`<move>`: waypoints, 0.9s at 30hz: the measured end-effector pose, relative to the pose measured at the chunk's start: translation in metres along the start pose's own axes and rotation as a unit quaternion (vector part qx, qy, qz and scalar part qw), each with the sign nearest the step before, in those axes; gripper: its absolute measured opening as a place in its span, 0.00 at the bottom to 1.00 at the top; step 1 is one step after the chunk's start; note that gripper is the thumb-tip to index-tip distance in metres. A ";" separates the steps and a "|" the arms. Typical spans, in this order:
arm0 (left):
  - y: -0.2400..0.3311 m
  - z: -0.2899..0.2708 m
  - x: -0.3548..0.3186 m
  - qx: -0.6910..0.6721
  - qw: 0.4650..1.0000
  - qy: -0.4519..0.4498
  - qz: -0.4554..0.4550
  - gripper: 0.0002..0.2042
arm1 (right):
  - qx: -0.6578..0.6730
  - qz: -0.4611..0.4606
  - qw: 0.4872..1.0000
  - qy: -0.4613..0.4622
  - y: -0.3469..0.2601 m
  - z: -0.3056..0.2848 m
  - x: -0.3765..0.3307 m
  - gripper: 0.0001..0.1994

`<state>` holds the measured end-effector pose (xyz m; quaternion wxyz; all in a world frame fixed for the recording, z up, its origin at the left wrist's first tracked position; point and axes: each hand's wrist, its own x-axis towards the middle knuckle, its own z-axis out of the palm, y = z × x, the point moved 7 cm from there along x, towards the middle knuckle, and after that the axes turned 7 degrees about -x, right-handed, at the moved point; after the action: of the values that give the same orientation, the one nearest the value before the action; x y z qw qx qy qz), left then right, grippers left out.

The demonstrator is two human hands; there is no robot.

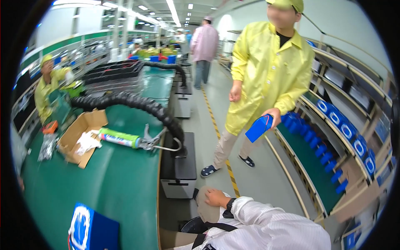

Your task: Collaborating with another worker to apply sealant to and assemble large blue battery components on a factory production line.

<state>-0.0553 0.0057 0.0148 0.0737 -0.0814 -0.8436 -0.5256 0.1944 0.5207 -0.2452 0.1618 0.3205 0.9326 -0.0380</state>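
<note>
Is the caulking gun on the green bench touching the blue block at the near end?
Apart. The head view shows a broad stretch of green bench between the caulking gun and the blue block.

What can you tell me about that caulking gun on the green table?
The caulking gun lies on the green tabletop beside an open cardboard box. Its printed green-and-white tube extends left, toward the box; the grey, metallic-looking handle is at the right, and a bent rod juts past the tabletop's edge. Nobody is touching it.
</note>
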 end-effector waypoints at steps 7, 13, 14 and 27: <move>-0.056 -0.004 0.004 -0.250 0.966 0.024 -0.054 0.35 | -0.032 -0.099 0.993 0.059 -0.054 -0.028 0.014 0.25; -0.034 0.008 0.015 -0.262 0.964 -0.027 -0.033 0.37 | -0.057 -0.195 0.977 -0.067 -0.127 -0.007 0.030 0.26; -0.026 0.010 0.013 -0.288 0.957 -0.040 -0.013 0.38 | -0.018 -0.252 0.962 -0.107 -0.144 0.013 0.033 0.25; -0.048 0.016 -0.019 -0.117 0.961 -0.174 -0.181 0.27 | -0.040 -0.500 0.839 -0.212 -0.163 0.138 0.056 0.29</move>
<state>-0.0480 -0.0016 -0.0379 -0.1806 -0.0257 -0.7768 -0.6027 0.0914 0.4003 -0.3996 0.3275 -0.2119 0.9095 -0.1438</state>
